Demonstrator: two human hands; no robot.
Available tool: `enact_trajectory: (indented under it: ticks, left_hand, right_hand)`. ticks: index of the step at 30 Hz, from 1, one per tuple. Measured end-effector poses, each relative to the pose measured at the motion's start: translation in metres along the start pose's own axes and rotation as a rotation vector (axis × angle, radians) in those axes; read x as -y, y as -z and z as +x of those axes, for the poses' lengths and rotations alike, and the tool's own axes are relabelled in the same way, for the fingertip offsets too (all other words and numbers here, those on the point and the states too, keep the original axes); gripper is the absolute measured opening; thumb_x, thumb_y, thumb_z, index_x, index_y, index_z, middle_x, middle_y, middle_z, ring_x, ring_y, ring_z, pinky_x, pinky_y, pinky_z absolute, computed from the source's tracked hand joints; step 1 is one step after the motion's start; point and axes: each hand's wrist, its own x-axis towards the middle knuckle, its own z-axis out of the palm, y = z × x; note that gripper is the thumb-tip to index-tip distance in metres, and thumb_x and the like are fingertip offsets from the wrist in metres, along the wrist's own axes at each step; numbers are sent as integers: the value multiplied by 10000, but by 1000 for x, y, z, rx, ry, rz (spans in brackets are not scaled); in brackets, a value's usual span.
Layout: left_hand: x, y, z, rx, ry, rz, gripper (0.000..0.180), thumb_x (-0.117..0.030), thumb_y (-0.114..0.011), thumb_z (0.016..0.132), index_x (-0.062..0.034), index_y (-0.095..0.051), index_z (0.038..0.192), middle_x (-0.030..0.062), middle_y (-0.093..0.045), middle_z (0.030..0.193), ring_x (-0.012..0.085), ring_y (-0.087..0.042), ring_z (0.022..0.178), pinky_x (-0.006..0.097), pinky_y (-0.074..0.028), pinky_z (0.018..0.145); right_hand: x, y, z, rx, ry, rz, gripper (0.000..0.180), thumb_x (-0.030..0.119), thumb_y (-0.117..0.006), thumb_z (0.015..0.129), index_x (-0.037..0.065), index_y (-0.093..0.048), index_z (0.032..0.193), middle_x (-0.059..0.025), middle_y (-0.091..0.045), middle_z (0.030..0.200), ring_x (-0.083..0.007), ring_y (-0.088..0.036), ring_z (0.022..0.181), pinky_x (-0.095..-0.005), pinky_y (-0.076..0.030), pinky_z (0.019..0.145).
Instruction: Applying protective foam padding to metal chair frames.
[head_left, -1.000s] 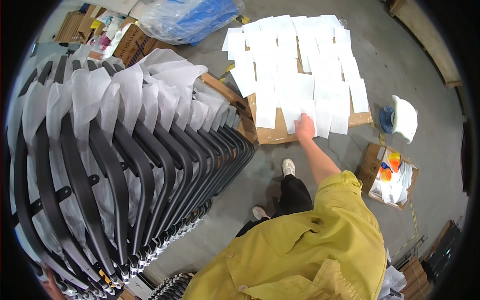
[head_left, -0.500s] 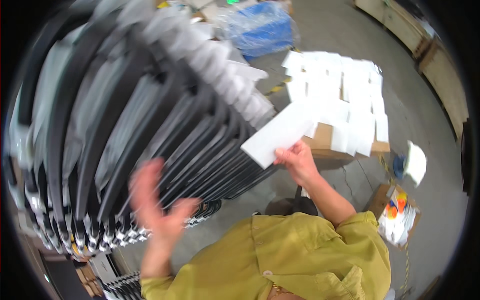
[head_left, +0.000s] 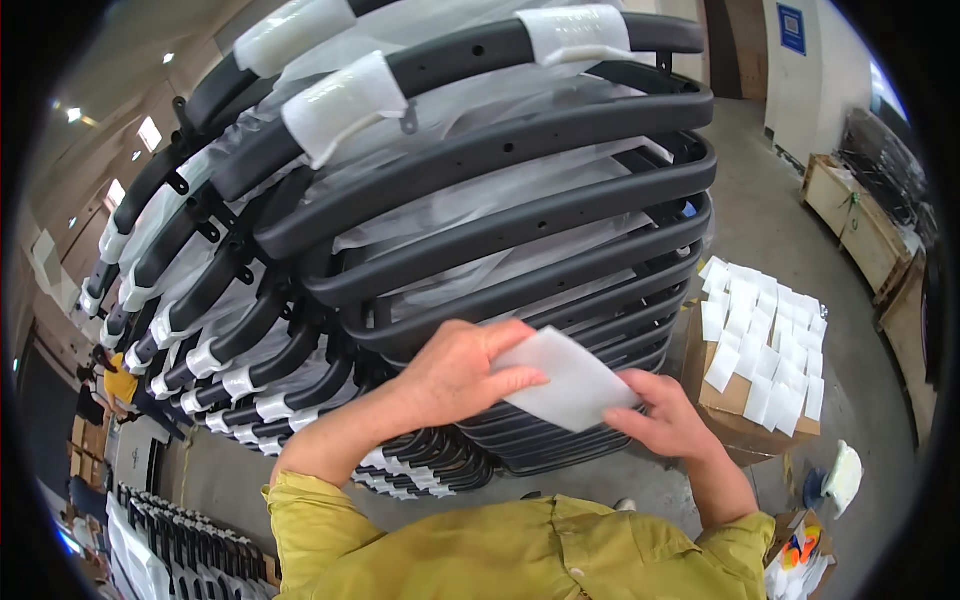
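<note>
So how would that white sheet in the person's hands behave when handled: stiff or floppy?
Probably floppy and light: the white sheet looks thin and is pinched at opposite ends by the left hand and right hand. It likely drapes over the black frames, as similar wraps already do.

Grey concrete floor (head_left: 760, 215), wooden crates (head_left: 865, 225) along the right wall, ceiling lights (head_left: 72, 114) overhead.

Stacked black frames (head_left: 500, 200) block ahead; floor (head_left: 760, 210) open right.

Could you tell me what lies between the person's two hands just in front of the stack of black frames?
In the head view, a white foam sheet spans the gap: the left hand pinches one end, the right hand the other.
</note>
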Motion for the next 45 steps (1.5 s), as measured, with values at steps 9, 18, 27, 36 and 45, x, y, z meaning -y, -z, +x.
enact_trajectory:
  ticks: [9,18,27,36,45]
  left_hand:
    - [15,104,32,-721,90,789,399,-351,-483,833,9,-561,986,177,-598,911,292,-576,859,329,-436,758]
    - [55,132,49,-637,215,319,570,-515,-514,739,-18,-594,1007,126,-625,886,232,-588,861,303,-427,749]
    - [40,113,29,-837,-11,283,239,-263,-589,772,-53,-640,877,53,-615,704,122,-562,662,228,-421,627]
    - [34,121,7,-519,-545,732,181,-57,-658,679,-23,-572,834,82,-610,938,246,-576,898,305,-470,745]
    - [39,102,38,-835,-507,757,406,-157,-702,642,-52,-552,1004,73,-579,878,252,-542,846,313,-458,718]
  right_hand:
    - [41,-37,114,-109,-180,670,276,152,-482,855,-38,-511,1053,-118,-590,935,-184,-596,790,-272,-499,671]
    - [64,-60,164,-85,-36,703,264,155,-541,830,-13,-511,1032,-102,-590,937,-183,-604,781,-290,-506,689]
    - [49,-66,161,-17,-155,679,127,114,-593,787,6,-568,849,-59,-589,736,-139,-587,671,-257,-502,617]
    - [83,-41,174,15,-35,348,190,177,-576,817,-12,-565,820,-74,-590,708,-139,-578,590,-243,-487,551]
    - [63,-51,171,-16,-77,421,220,198,-555,833,-18,-548,792,-90,-584,692,-148,-579,591,-239,-485,544]
